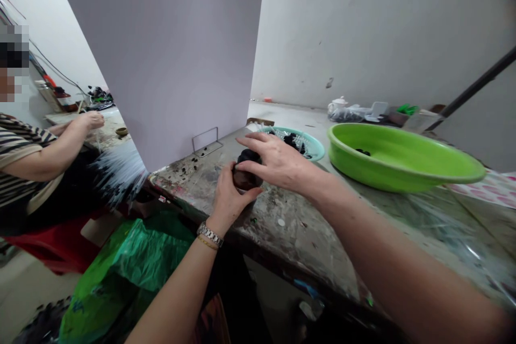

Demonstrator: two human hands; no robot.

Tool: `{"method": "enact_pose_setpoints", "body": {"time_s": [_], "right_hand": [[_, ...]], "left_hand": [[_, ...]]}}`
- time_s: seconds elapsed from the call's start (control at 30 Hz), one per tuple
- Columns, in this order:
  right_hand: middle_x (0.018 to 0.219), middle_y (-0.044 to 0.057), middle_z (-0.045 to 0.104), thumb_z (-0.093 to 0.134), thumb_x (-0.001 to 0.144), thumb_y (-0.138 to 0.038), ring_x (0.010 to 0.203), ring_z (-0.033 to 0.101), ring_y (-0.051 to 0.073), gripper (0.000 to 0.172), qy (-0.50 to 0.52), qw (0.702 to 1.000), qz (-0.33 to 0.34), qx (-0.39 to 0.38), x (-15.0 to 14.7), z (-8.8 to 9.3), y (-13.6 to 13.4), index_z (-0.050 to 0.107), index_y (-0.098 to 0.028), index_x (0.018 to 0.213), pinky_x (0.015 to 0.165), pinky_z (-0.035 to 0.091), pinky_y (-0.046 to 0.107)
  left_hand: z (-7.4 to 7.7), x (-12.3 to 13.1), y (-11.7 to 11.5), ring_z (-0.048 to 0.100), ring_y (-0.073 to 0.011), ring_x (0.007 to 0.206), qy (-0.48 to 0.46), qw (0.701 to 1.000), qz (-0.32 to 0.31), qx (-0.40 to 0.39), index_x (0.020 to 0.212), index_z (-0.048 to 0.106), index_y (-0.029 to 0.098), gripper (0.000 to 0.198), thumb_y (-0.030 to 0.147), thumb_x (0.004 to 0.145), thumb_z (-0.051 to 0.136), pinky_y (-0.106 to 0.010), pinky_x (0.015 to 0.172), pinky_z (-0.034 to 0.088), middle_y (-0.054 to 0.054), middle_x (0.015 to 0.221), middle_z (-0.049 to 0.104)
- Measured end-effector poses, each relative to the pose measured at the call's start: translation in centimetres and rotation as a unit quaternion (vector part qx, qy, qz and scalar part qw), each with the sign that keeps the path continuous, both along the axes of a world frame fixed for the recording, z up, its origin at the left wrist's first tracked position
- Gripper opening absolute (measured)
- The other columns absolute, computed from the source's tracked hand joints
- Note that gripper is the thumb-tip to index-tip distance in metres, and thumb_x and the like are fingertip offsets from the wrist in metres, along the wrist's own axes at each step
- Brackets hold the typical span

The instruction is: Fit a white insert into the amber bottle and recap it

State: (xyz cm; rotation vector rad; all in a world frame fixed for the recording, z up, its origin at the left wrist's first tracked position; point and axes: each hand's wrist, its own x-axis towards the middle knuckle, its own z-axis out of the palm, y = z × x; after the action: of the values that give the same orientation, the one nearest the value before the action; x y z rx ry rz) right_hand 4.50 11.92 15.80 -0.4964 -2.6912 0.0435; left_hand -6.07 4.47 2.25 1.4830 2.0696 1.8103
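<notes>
My left hand [229, 196], with a metal watch on its wrist, grips a small dark round object [244, 178] on the stained worktable [290, 226]. My right hand [276, 160] lies over the top of the same object, fingers spread and pointing left, with a small black piece [249, 156] under its fingers. What the dark object is I cannot tell. A teal basket [312, 146] with small black pieces stands just behind my right hand.
A large green basin [403, 164] with a few black pieces sits at the right. A tall white board [169, 54] stands on a metal bracket at the left. Beyond it a person in a striped shirt [16, 156] works. Green plastic bag [137, 258] lies below the table.
</notes>
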Motion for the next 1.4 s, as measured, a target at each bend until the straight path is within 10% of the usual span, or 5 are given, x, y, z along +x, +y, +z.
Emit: {"method": "enact_pose_setpoints", "body": {"time_s": [0.23, 0.37, 0.5, 1.0, 1.4], "right_hand": [[0.097, 0.01, 0.066, 0.053, 0.086, -0.059, 0.093, 0.06, 0.027, 0.046, 0.015, 0.994, -0.095, 0.049, 0.1, -0.5, -0.2, 0.067, -0.018, 0.103, 0.077, 0.045, 0.037], [0.113, 0.008, 0.064, 0.058, 0.089, -0.038, 0.106, 0.055, 0.025, 0.038, 0.045, 0.998, 0.006, 0.047, 0.1, -0.9, -0.4, 0.059, -0.019, 0.123, 0.086, 0.044, 0.034], [0.09, 0.009, 0.066, 0.055, 0.09, -0.045, 0.091, 0.058, 0.025, 0.033, 0.051, 0.995, -0.063, 0.064, 0.1, -0.8, -0.7, 0.07, -0.017, 0.097, 0.079, 0.044, 0.036], [0.113, 0.008, 0.063, 0.057, 0.091, -0.032, 0.104, 0.052, 0.022, 0.034, 0.134, 0.99, -0.006, -0.051, 0.3, -2.2, -0.8, 0.061, -0.017, 0.121, 0.092, 0.041, 0.035], [0.098, 0.005, 0.063, 0.063, 0.085, -0.041, 0.098, 0.051, 0.025, 0.024, 0.146, 0.98, -0.136, -0.004, -0.8, -2.6, -1.8, 0.067, -0.023, 0.1, 0.079, 0.041, 0.037]], "left_hand": [[0.1, 0.0, 0.0, 0.053, -0.0308, 0.115, -0.001, 1.0, -0.003, 0.007, 0.123, 0.044, 0.018, 0.075, 0.043, 0.061, 0.079, -0.046, 0.096, 0.043, -0.013, 0.121, 0.056], [-0.1, 0.0, 0.0, 0.051, -0.032, 0.12, -0.002, 1.0, -0.002, 0.008, 0.126, 0.042, 0.018, 0.079, 0.045, 0.061, 0.079, -0.048, 0.099, 0.041, -0.014, 0.126, 0.054], [-0.1, 0.0, 0.1, 0.052, -0.0315, 0.118, -0.01, 1.0, -0.009, 0.007, 0.127, 0.042, 0.019, 0.08, 0.044, 0.061, 0.079, -0.048, 0.098, 0.042, -0.014, 0.124, 0.055], [0.4, 0.1, 0.2, 0.056, -0.0325, 0.111, -0.017, 1.0, 0.005, -0.007, 0.12, 0.046, 0.017, 0.072, 0.04, 0.06, 0.079, -0.049, 0.092, 0.046, -0.013, 0.117, 0.057], [0.8, 0.1, 0.3, 0.057, -0.0318, 0.108, -0.017, 1.0, 0.004, -0.012, 0.121, 0.047, 0.017, 0.072, 0.033, 0.057, 0.077, -0.047, 0.091, 0.046, -0.012, 0.114, 0.059]]}}
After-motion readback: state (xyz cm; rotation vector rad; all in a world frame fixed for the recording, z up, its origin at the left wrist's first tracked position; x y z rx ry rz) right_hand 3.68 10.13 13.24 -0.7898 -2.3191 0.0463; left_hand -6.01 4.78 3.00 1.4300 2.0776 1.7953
